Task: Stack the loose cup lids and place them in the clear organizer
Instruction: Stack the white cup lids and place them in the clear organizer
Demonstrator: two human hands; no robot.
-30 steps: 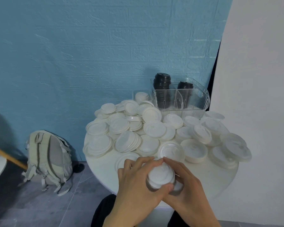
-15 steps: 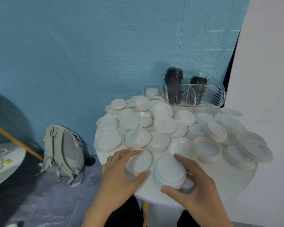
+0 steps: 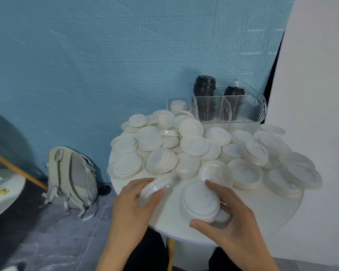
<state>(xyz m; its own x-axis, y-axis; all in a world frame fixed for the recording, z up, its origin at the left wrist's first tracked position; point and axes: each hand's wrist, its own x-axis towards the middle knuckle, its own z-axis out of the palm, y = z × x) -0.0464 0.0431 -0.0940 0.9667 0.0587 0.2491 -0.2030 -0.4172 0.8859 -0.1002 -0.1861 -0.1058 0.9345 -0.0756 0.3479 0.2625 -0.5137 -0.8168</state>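
Here left hand (image 3: 132, 204) pinches one tilted lid (image 3: 157, 187); right hand (image 3: 230, 220) curls round lid stack (image 3: 201, 202), nearer than clear organizer (image 3: 231, 110); no writing legible.

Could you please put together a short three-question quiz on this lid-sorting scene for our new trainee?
1. True or false: the left hand pinches a single white plastic lid lifted at a tilt off the round white table.
2. What does the right hand grip? A) a black lid B) a short stack of white plastic lids C) nothing
3. Fill in: the clear plastic organizer at the back of the table holds two stacks of ____ lids.

Key: 1 true; 2 B; 3 black.
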